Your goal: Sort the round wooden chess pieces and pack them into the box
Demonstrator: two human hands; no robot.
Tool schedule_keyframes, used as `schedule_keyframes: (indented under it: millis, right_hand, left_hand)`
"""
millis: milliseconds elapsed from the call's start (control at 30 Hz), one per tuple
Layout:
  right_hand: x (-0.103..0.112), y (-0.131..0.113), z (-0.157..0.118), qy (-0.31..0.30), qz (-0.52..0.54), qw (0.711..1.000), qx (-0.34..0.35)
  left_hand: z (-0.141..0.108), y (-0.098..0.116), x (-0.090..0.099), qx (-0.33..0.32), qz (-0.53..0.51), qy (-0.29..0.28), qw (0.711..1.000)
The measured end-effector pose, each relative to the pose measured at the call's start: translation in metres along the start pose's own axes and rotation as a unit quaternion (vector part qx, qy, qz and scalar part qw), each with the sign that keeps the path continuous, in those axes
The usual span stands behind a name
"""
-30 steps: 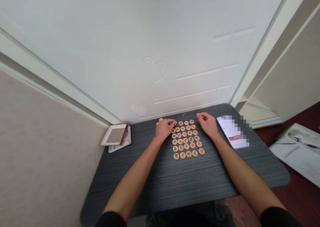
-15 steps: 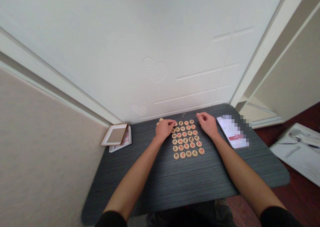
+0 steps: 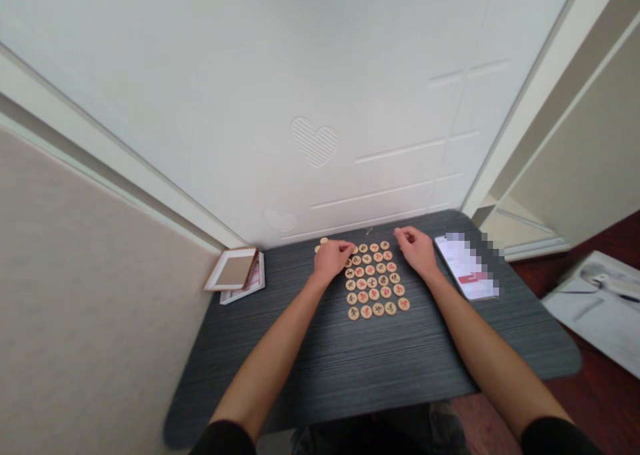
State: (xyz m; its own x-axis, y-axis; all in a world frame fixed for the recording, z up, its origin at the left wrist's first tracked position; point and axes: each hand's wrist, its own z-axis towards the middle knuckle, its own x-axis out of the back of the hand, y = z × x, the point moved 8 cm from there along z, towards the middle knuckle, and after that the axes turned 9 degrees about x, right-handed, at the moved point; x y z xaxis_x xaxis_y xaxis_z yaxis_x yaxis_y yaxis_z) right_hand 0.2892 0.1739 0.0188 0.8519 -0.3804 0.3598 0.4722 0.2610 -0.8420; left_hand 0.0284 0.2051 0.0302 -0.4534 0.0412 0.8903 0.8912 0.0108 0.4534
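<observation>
Round wooden pieces (image 3: pixel 371 282) with red or black characters lie in rows on the dark table (image 3: pixel 310 361). At the upper left corner of these rows is my left hand (image 3: pixel 332 258), its thumb and fingertips closed on a round piece (image 3: pixel 355 249) at the end of the back row. A couple of loose pieces (image 3: pixel 324 241) show just behind that hand, partly hidden by it. My right hand (image 3: pixel 412 243) rests to the right of the back rows, fingers curled in and closed; what they hold, if anything, is hidden.
A phone (image 3: pixel 465 268) with a lit screen lies on the right of the table. Two stacked box parts (image 3: pixel 235 273) sit at the left edge. Behind the table stands a white panel (image 3: pixel 225 128) with raised hearts. A white box (image 3: pixel 595 301) is on the right.
The whole view has shifted slightly. Both hands keep nearly the same places beside the rows of pieces.
</observation>
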Motion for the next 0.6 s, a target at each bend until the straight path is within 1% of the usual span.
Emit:
schedule_keyframes:
  millis: [167, 267, 500, 600]
  right_hand:
    - [0.000, 0.001, 0.000, 0.001, -0.001, 1.000, -0.001]
    - [0.000, 0.001, 0.000, 0.000, -0.002, 1.000, -0.003]
    - [0.001, -0.001, -0.001, 0.000, -0.005, 1.000, -0.005]
    - [0.001, -0.001, -0.001, 0.001, -0.004, 1.000, -0.004]
  left_hand:
    - [-0.001, -0.001, 0.003, -0.006, -0.013, 0.012, 1.000]
    - [0.001, -0.006, 0.010, -0.003, -0.023, 0.034, 0.999]
    - [0.010, -0.037, 0.042, 0.020, -0.021, 0.077, 0.997]
    - [0.009, -0.052, 0.052, 0.023, -0.009, 0.085, 0.996]
